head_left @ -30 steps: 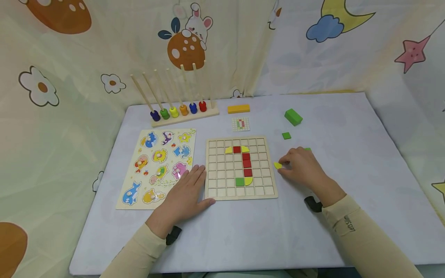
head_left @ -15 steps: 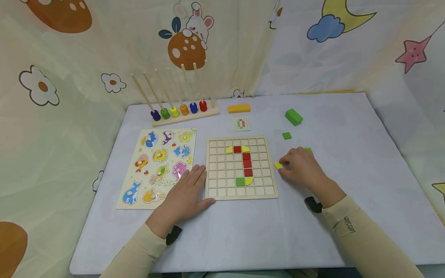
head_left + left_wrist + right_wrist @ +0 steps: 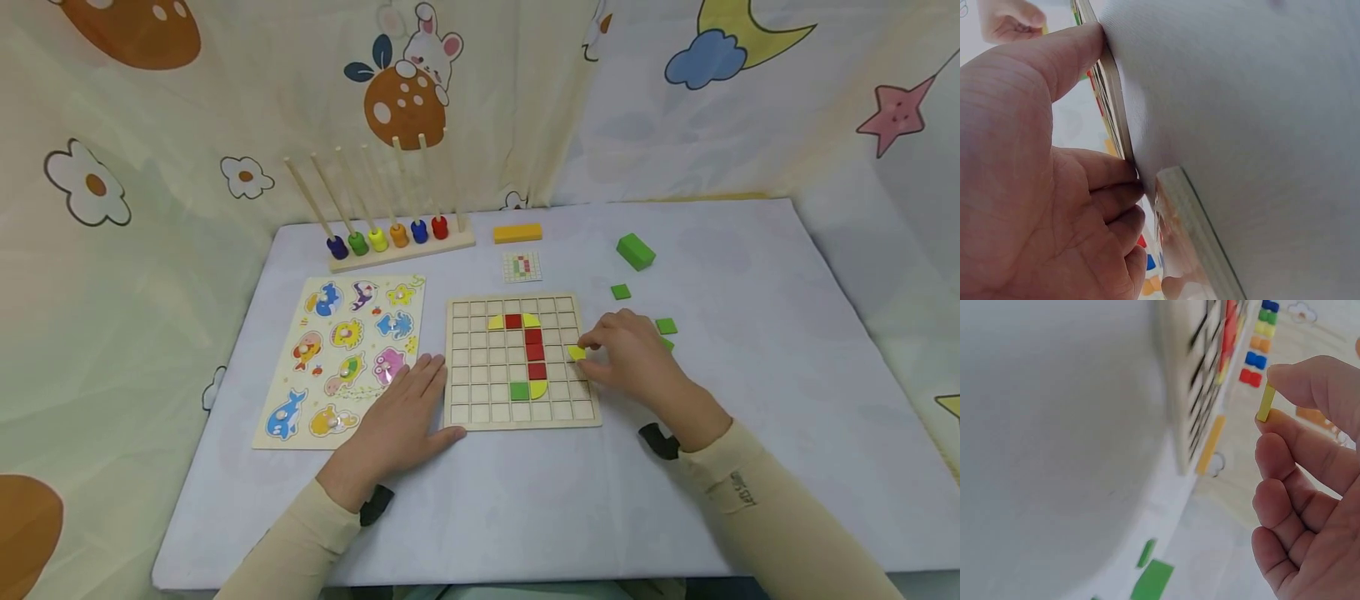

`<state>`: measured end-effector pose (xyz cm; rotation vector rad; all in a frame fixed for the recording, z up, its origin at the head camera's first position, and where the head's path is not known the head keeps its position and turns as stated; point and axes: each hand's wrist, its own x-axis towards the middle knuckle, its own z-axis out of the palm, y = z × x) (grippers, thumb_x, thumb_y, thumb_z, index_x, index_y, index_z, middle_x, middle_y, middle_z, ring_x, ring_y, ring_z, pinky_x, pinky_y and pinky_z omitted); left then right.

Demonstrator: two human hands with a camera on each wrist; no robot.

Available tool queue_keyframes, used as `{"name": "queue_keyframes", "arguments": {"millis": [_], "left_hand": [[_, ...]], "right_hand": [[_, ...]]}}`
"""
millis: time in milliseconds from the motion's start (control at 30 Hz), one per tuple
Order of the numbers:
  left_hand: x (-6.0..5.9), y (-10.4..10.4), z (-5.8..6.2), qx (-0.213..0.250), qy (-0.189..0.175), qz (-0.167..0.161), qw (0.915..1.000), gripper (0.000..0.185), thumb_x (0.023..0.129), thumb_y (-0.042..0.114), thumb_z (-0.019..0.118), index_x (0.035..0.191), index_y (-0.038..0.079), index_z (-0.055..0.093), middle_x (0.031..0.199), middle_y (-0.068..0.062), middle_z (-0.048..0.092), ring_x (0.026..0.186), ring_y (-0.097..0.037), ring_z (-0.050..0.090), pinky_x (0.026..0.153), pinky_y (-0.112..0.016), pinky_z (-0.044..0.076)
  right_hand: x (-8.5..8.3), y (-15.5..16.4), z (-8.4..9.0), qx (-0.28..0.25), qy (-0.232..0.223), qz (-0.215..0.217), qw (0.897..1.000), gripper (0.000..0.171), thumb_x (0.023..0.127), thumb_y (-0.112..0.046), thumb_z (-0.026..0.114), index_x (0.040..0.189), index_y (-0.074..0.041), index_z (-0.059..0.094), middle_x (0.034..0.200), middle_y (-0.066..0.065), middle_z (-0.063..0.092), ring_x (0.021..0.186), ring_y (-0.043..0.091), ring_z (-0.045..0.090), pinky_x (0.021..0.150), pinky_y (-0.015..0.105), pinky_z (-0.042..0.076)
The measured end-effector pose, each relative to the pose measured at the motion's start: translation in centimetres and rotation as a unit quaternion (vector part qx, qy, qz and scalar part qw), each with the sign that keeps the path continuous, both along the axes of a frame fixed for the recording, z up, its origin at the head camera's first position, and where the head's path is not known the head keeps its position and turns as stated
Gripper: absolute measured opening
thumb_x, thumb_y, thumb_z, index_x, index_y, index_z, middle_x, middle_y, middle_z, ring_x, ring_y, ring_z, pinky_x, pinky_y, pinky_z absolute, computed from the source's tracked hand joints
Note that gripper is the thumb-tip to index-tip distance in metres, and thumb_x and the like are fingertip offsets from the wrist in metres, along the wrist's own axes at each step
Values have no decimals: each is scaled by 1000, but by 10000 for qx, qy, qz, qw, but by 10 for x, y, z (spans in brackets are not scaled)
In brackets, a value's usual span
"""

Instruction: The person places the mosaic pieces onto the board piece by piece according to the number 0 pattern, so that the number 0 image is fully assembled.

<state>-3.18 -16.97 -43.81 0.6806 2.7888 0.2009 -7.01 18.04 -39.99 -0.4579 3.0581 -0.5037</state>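
Observation:
My right hand [image 3: 636, 357] pinches a small yellow tile with a curved edge [image 3: 576, 353] over the right side of the wooden grid board [image 3: 480, 427]. In the right wrist view the yellow tile [image 3: 1266, 402] is edge-on between thumb and index finger, above the board. My left hand [image 3: 397, 423] lies with straight fingers against the board's left edge; its thumb touches the lower left corner. On the board, red square tiles [image 3: 535, 352], yellow curved tiles [image 3: 538, 389] and one green tile [image 3: 519, 391] form a hooked shape.
An animal peg puzzle [image 3: 300, 375] lies left, partly under my left hand. Behind are a bead stand with upright rods [image 3: 405, 252], an orange bar [image 3: 517, 233] and a small pattern card [image 3: 522, 267]. Green tiles [image 3: 666, 326] and a green block [image 3: 636, 252] lie right.
My right hand has lifted the yellow tile from the table and moved it left over the board's edge. More of the green tiles behind it shows. My left hand stays in place.

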Motion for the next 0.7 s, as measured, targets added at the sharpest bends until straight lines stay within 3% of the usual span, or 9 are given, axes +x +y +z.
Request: {"name": "queue_keyframes", "arguments": {"millis": [500, 700], "left_hand": [[0, 0, 1, 52, -3, -42, 10000, 101, 95, 67, 62, 166, 7, 23, 177, -8, 17, 165, -28, 12, 135, -48, 16], [0, 0, 1, -7, 44, -60, 10000, 101, 95, 68, 61, 166, 7, 24, 177, -9, 18, 165, -28, 13, 135, -48, 16]], "right_hand": [[1, -48, 7, -244, 248, 531, 9980, 24, 82, -26, 88, 101, -12, 84, 93, 2, 74, 95, 24, 59, 89, 44, 49], [4, -68, 5, -231, 306, 800, 9961, 27, 81, -28, 90, 101, -13, 84, 91, 0, 74, 90, 20, 55, 82, 38, 48]]}}
